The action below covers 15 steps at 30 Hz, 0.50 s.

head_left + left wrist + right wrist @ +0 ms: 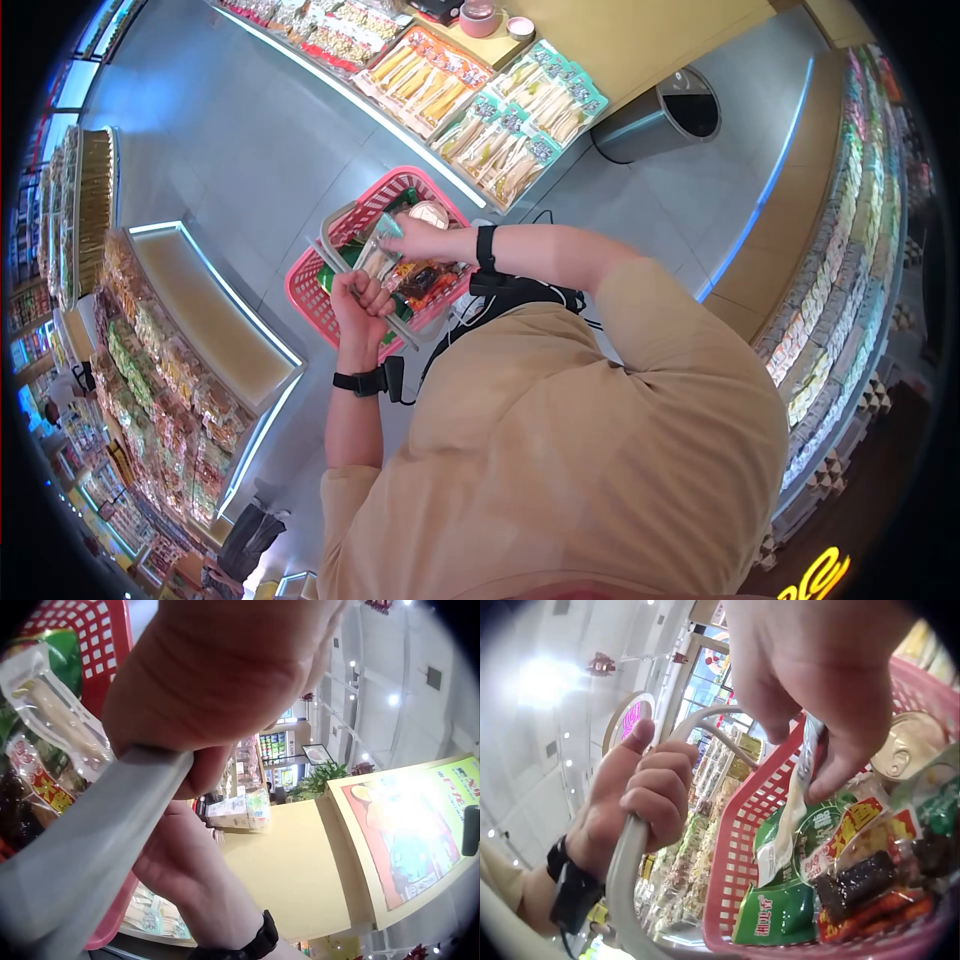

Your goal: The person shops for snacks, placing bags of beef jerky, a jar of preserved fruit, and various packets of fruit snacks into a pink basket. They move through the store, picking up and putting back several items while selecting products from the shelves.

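Note:
My left hand [362, 303] grips the grey handles [402, 332] of a pink shopping basket [396, 181], its fingers curled round them. Over the basket, my right hand [422, 240] pinches the teal upper end of a slim, clear food packet [799, 787] with pale contents. That packet hangs above the other goods, partly covered by my fingers in the right wrist view. Below lie a green packet [774, 916], a packet with glossy dark food [859, 885] and a round pull-tab can [909, 748].
Ahead, a low display holds orange-trimmed packets [425, 80] and teal packets [510, 135] of pale food. A dark bin [660, 118] stands right of it. Shelves of packaged snacks [165, 385] line the left side, and a long snack shelf [835, 270] curves along the right.

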{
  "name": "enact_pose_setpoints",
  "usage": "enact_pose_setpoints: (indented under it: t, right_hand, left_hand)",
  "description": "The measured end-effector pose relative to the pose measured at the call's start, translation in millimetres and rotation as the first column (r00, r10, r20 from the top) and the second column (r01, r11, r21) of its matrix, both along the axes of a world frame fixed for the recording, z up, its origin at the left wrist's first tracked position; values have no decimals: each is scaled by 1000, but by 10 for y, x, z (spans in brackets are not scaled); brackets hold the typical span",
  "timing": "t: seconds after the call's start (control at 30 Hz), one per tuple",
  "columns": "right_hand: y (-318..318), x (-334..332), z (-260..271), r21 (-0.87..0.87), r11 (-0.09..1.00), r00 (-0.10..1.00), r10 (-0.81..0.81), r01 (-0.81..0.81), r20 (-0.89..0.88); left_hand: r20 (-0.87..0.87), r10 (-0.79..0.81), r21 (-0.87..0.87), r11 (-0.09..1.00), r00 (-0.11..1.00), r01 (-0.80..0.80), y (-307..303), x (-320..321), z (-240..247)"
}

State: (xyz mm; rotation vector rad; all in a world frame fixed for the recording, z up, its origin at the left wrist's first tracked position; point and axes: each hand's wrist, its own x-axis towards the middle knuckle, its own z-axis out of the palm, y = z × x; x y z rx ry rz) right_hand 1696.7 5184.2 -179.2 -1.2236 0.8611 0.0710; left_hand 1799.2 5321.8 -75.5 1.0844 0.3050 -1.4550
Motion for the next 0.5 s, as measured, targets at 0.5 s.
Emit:
enact_pose_setpoints:
  t: [0.5]
  right_hand:
    - [-1951,-1325,-756,-750,379,822,54,-542,-567]
  left_hand:
    - [-4,97,4,995,995,-97,111,19,-76]
